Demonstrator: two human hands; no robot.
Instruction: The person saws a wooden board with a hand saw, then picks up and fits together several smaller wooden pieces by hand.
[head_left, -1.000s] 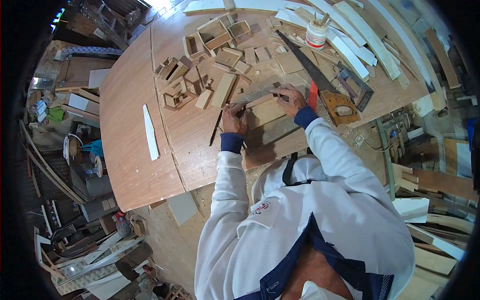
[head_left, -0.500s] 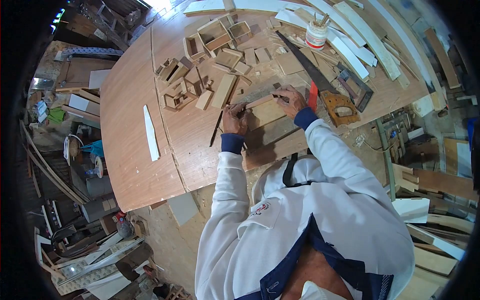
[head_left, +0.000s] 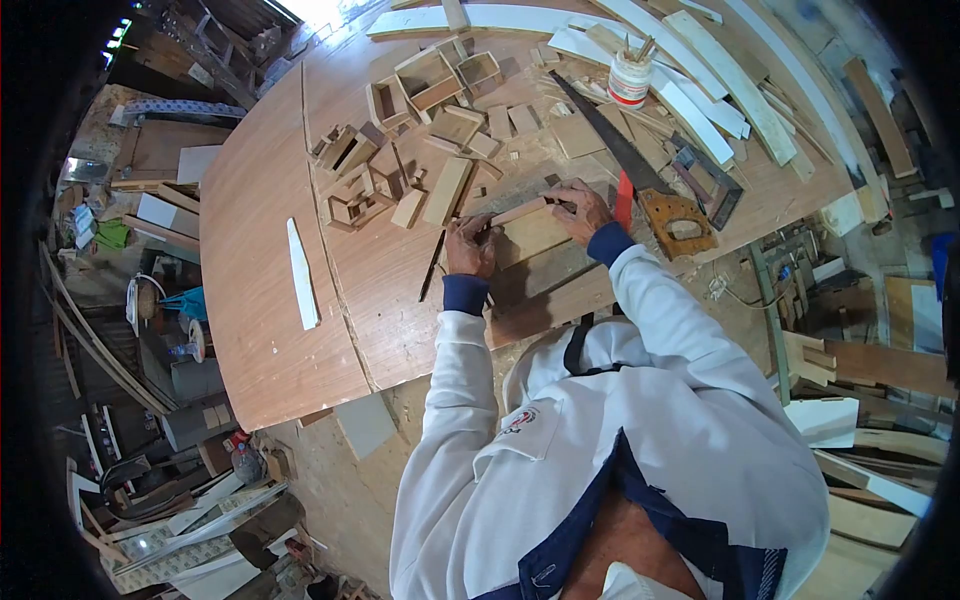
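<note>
Both of my hands are at a narrow wooden strip along the far edge of a flat light-wood board. At the strip's left end, the fingers of my left hand are closed round it. My right hand pinches the other end between thumb and fingers. Under the board lies a darker, worn plank near the table's front edge. A thin dark stick rests just left of my left hand.
Small wooden boxes and loose blocks lie beyond my hands on the table. To the right are a handsaw, a red piece, a dark-framed tool and a white tub of sticks. A white tapered strip lies left.
My hands keep the same hold on the strip, with only a slight shift of the fingers. The whole view has tilted a little.
</note>
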